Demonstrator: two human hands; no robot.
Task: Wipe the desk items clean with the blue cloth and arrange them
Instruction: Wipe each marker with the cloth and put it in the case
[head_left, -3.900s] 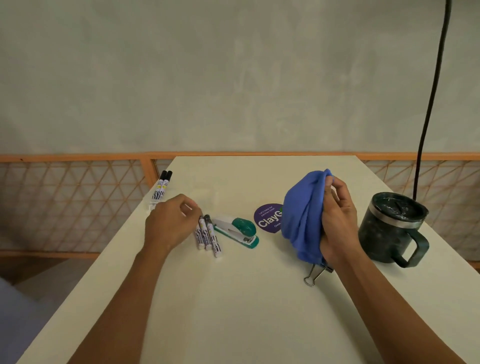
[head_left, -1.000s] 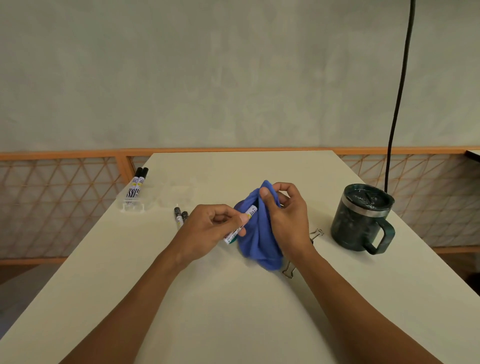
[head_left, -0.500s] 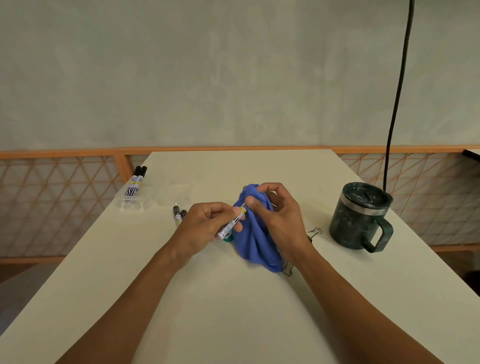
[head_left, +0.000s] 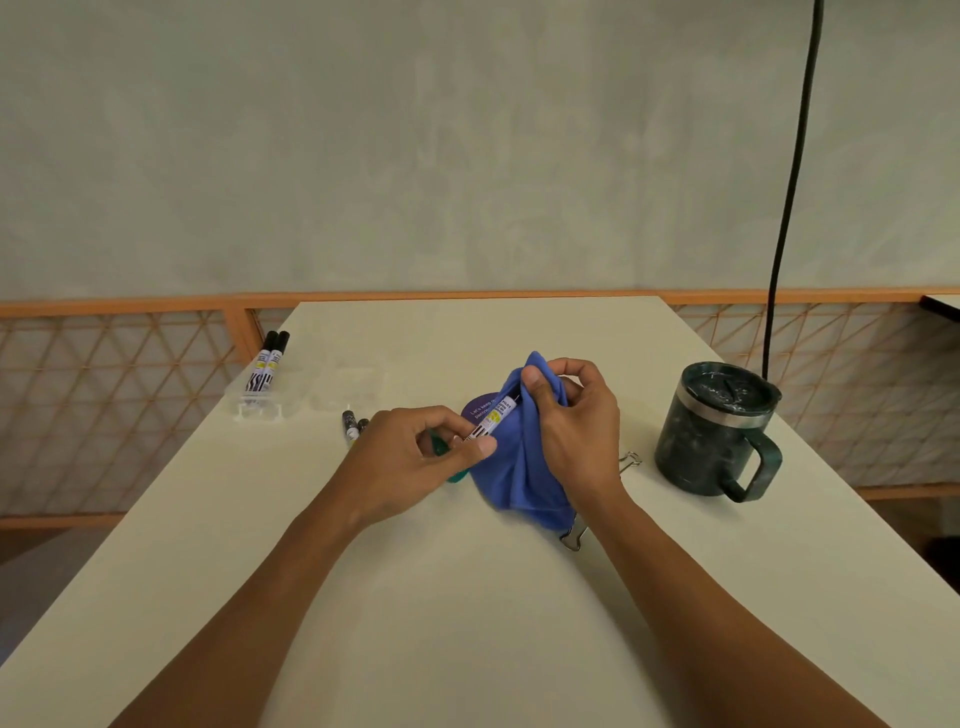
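Note:
My left hand (head_left: 415, 457) pinches a white marker (head_left: 491, 418) by its lower end. Its upper end is tucked into the blue cloth (head_left: 519, 467), which my right hand (head_left: 576, 431) grips around the marker's tip above the table middle. Two more markers (head_left: 353, 423) lie just left of my left hand. Another two markers (head_left: 267, 366) rest in a clear tray (head_left: 311, 397) at the table's left edge. A green stapler (head_left: 439, 449) is mostly hidden behind my left hand. A purple round sticker (head_left: 480, 408) peeks out behind the marker.
A dark green lidded mug (head_left: 714, 431) stands at the right, handle toward me. One binder clip (head_left: 628, 462) lies between cloth and mug, another (head_left: 574, 535) under my right wrist. A black cable (head_left: 789, 182) hangs above the mug. An orange lattice railing (head_left: 130, 395) surrounds the white table (head_left: 467, 623).
Since half a second ago, the marker's upper end has slid deeper into the cloth, and my right thumb and fingers have closed over it. Earlier, my left hand picked this marker from the group.

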